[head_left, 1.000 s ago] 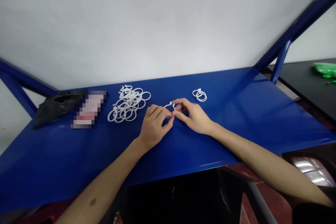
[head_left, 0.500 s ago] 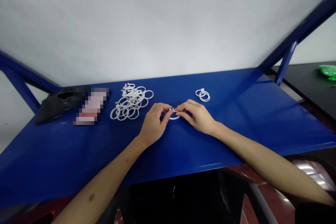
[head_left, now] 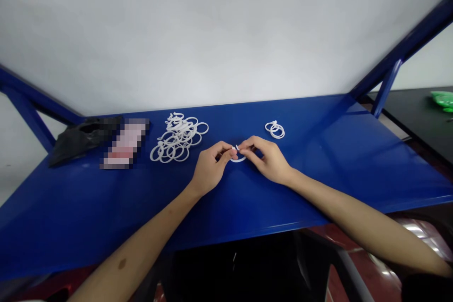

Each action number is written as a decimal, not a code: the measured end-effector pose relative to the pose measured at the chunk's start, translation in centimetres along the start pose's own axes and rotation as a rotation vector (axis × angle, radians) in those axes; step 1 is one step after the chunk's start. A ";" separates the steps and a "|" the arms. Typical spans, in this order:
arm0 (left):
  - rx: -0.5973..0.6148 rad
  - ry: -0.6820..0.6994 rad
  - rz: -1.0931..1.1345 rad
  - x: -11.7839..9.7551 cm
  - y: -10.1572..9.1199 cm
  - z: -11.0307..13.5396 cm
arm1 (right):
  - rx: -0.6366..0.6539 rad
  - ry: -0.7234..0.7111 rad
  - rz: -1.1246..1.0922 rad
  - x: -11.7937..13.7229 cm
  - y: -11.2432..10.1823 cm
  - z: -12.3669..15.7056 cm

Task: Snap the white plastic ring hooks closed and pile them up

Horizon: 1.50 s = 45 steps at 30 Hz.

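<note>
Between my hands, a white plastic ring (head_left: pixel 238 160) is held just over the blue table, its lower curve showing below the fingertips. My left hand (head_left: pixel 212 165) pinches the ring's upper left part with thumb and forefinger. On the other side, my right hand (head_left: pixel 267 158) grips the upper right part in a similar pinch. A small white tip sticks up between the fingers; the fingertips hide how it joins the ring. To the left lies a heap of white rings (head_left: pixel 177 137) with small loops. A few more rings (head_left: pixel 275 130) lie together behind my right hand.
On the blue table (head_left: pixel 226 212), a black plastic bag (head_left: pixel 78 141) and a pixelated pinkish item (head_left: pixel 125 144) lie at the left. Blue metal braces (head_left: pixel 387 87) rise at both ends. Further right, a green bag (head_left: pixel 442 99) rests on a dark surface.
The view has shifted slightly. Both hands keep their pinch on the ring, and the left thumb and fingertips have moved a little along its top.
</note>
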<state>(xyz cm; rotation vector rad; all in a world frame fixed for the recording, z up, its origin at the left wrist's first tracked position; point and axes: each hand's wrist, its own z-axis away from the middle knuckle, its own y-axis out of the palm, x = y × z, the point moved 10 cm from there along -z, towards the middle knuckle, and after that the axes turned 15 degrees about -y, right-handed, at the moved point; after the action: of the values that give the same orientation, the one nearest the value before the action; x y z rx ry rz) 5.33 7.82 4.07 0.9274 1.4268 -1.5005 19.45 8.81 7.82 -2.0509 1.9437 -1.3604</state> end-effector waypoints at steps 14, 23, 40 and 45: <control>-0.084 0.108 0.026 -1.3 -1.3 0.4 | 0.009 -0.001 0.013 0.5 0.2 0.2; -0.135 0.217 -0.161 -2.4 -1.1 1.5 | 0.114 -0.181 0.128 2.4 0.6 0.3; -0.561 0.362 -0.887 -0.5 -3.7 -1.7 | -0.152 0.427 0.613 -9.6 -11.6 1.5; -0.560 0.367 -0.906 0.0 -4.0 -1.9 | -0.113 0.629 0.560 -12.2 -12.4 3.0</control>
<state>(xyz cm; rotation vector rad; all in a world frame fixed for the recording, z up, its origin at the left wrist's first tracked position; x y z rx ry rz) 1.57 9.73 5.40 0.1799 2.5837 -1.3973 32.92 19.99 5.78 -0.9947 2.5840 -1.8878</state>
